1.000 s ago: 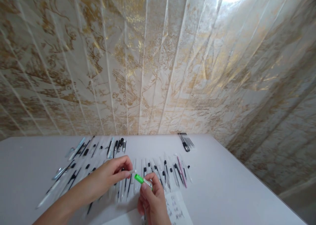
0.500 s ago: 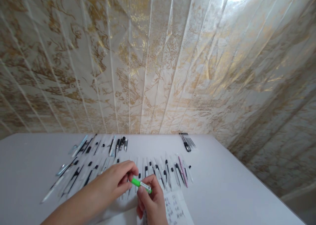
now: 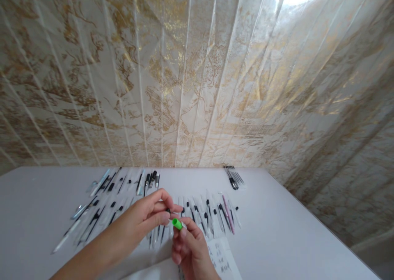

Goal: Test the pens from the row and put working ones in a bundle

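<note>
Two-handed fingertip work by the written sheet (image 3: 220,253): my right hand (image 3: 193,247) pinches the green tube (image 3: 177,224); left hand (image 3: 146,215), can't tell grip. Next move calls for steadiness.

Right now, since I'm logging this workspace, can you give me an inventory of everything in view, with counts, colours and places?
Green tube: one, bright green, between the right fingertips.
Small piece: one, dark, at the left fingertips, mostly hidden.
Pens and pen parts: too many to count, mostly clear, black and white, some light blue, spread across the table's left and middle.
Pink pen: one, pink, right end of the nearer spread.
Slim bundle: one, black and clear, table's far edge, right of centre.
Paper: sheet count unclear, white with dark handwriting, near edge.
Table: one, white, below everything.
Patterned covering: white and gold, behind and at right.
Hands: two, bare, centre front; left hand, right hand.
</note>
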`<action>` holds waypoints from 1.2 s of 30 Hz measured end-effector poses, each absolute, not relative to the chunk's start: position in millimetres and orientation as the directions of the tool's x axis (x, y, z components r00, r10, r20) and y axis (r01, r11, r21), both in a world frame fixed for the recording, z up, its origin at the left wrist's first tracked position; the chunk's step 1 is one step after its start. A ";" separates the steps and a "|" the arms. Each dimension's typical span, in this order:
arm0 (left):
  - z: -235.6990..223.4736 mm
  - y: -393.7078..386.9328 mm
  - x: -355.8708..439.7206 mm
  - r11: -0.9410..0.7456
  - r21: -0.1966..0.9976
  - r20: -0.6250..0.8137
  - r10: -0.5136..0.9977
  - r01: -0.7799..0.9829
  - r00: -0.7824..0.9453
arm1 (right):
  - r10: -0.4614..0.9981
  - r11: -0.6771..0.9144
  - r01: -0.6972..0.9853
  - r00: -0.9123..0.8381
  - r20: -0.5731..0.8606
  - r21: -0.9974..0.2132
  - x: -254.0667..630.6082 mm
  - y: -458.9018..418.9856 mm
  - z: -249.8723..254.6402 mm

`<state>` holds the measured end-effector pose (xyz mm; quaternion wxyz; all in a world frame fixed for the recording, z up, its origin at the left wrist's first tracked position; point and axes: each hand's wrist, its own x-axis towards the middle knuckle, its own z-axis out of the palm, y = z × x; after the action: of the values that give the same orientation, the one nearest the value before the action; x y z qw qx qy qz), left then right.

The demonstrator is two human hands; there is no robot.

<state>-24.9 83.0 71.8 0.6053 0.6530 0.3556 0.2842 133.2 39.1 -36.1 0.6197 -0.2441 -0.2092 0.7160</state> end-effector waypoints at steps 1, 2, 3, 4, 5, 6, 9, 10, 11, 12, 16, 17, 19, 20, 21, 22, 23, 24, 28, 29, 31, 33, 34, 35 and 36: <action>72.2 82.0 -24.3 -0.023 0.993 -0.054 0.793 0.118 0.607 | 0.990 -0.137 -0.781 -0.101 -0.094 -0.609 133.1 39.3 -35.4; 72.1 81.4 -23.4 -0.031 0.993 -0.048 0.784 0.116 0.619 | 0.991 -0.131 -0.780 -0.090 -0.098 -0.612 133.0 39.6 -34.9; 71.8 80.8 -22.3 -0.037 0.992 -0.047 0.780 0.120 0.625 | 0.992 -0.126 -0.780 -0.081 -0.100 -0.613 133.0 39.9 -34.7; 71.6 80.2 -21.0 -0.045 0.990 -0.050 0.779 0.135 0.625 | 0.992 -0.119 -0.783 -0.071 -0.102 -0.611 133.1 40.2 -34.8; 71.9 79.5 -19.7 -0.057 0.986 -0.055 0.782 0.159 0.621 | 0.993 -0.114 -0.785 -0.064 -0.103 -0.609 133.3 40.6 -35.2; 72.7 78.5 -18.3 -0.070 0.980 -0.062 0.785 0.188 0.616 | 0.993 -0.111 -0.784 -0.061 -0.102 -0.610 133.6 40.9 -35.8; 77.2 75.4 -15.7 -0.096 0.962 -0.080 0.796 0.255 0.599 | 0.993 -0.112 -0.770 -0.073 -0.088 -0.628 134.7 41.0 -38.0; 78.6 74.6 -15.6 -0.097 0.960 -0.082 0.801 0.264 0.593 | 0.993 -0.113 -0.763 -0.079 -0.083 -0.637 134.9 40.8 -38.3; 79.8 74.2 -15.8 -0.097 0.959 -0.084 0.802 0.267 0.591 | 0.994 -0.113 -0.757 -0.081 -0.079 -0.644 135.0 40.5 -38.4; 80.5 74.1 -16.2 -0.098 0.958 -0.084 0.802 0.269 0.592 | 0.994 -0.111 -0.753 -0.079 -0.078 -0.648 135.0 40.1 -38.3; 81.6 74.7 -17.9 -0.134 0.943 -0.084 0.789 0.304 0.609 | 0.994 -0.109 -0.753 -0.078 -0.075 -0.649 135.0 39.8 -39.2; 81.9 74.5 -17.9 -0.146 0.936 -0.087 0.787 0.321 0.611 | 0.993 -0.116 -0.749 -0.093 -0.070 -0.652 135.2 40.2 -40.4; 83.2 72.8 -17.1 -0.173 0.916 -0.095 0.783 0.362 0.614 | 0.991 -0.131 -0.746 -0.126 -0.055 -0.653 135.7 41.2 -43.6; 83.9 71.6 -16.7 -0.186 0.904 -0.099 0.785 0.385 0.611 | 0.988 -0.140 -0.746 -0.146 -0.045 -0.651 136.0 41.7 -45.2; 84.4 70.5 -16.6 -0.194 0.891 -0.104 0.792 0.410 0.602 | 0.986 -0.147 -0.750 -0.164 -0.034 -0.645 136.3 42.1 -46.3; 84.6 70.0 -17.0 -0.196 0.882 -0.109 0.801 0.429 0.589 | 0.983 -0.155 -0.758 -0.180 -0.025 -0.634 136.6 42.2 -46.7; 84.2 70.6 -18.3 -0.193 0.879 -0.107 0.811 0.436 0.575 | 0.981 -0.163 -0.769 -0.192 -0.020 -0.618 136.8 42.2 -46.2; 83.0 72.9 -20.8 -0.188 0.883 -0.095 0.825 0.429 0.556 | 0.980 -0.171 -0.781 -0.200 -0.019 -0.601 137.0 41.9 -44.9; 70.7 100.9 -43.8 -0.244 0.865 0.038 0.903 0.438 0.428 | 0.982 -0.184 -0.844 -0.175 -0.065 -0.505 137.3 39.9 -34.5; 66.7 110.5 -51.2 -0.263 0.833 0.079 0.928 0.487 0.365 | 0.982 -0.189 -0.856 -0.173 -0.079 -0.481 137.2 39.7 -32.3; 60.3 126.5 -63.1 -0.260 0.765 0.130 0.958 0.589 0.255 | 0.978 -0.209 -0.872 -0.182 -0.102 -0.443 137.0 40.1 -30.2; 58.3 131.8 -66.5 -0.270 0.727 0.156 0.960 0.631 0.231 | 0.976 -0.216 -0.880 -0.184 -0.115 -0.424 136.6 41.3 -31.3; 59.2 129.6 -64.1 -0.294 0.723 0.165 0.952 0.625 0.258 | 0.976 -0.214 -0.882 -0.180 -0.119 -0.419 136.3 42.0 -32.6; 61.1 124.5 -59.3 -0.330 0.726 0.177 0.938 0.603 0.299 | 0.977 -0.212 -0.884 -0.176 -0.123 -0.417 136.2 42.7 -34.1; 63.5 117.4 -52.4 -0.373 0.733 0.196 0.916 0.568 0.349 | 0.977 -0.211 -0.884 -0.174 -0.126 -0.418 136.1 43.2 -35.4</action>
<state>-52.4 117.4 63.5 0.2849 0.7702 0.4818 0.3058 136.1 43.2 -35.4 0.6154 -0.1856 -0.1253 0.7557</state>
